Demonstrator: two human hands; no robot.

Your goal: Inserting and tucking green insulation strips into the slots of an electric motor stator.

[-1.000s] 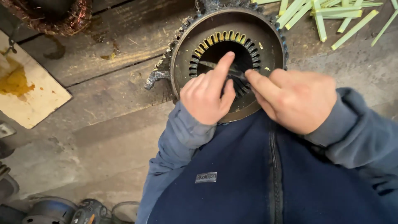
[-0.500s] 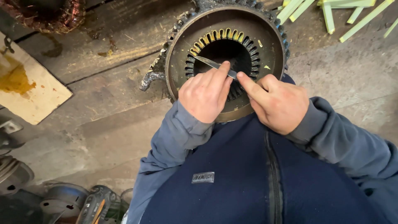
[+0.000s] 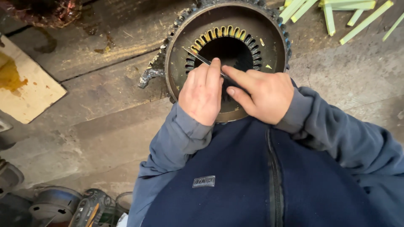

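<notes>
Both hands, left hand (image 3: 202,94) and right hand (image 3: 263,98), fingers clamped on thin stiff metal blade (image 3: 202,60), gripped near its lower end, over heavy rigid stator housing (image 3: 227,25).

Both hands are brought together at the middle of the view, knuckles turned up toward the camera. The left hand (image 3: 202,94) is curled, its fingers bent under and its index finger stretched toward the far side. The right hand (image 3: 263,94) is set just beside it, touching or nearly touching; its index finger is pointed left toward the left hand's fingertip, and its thumb is extended below it. Both wrists are covered by blue sleeves. The left forearm is angled down toward the near left, the right forearm toward the near right.
</notes>
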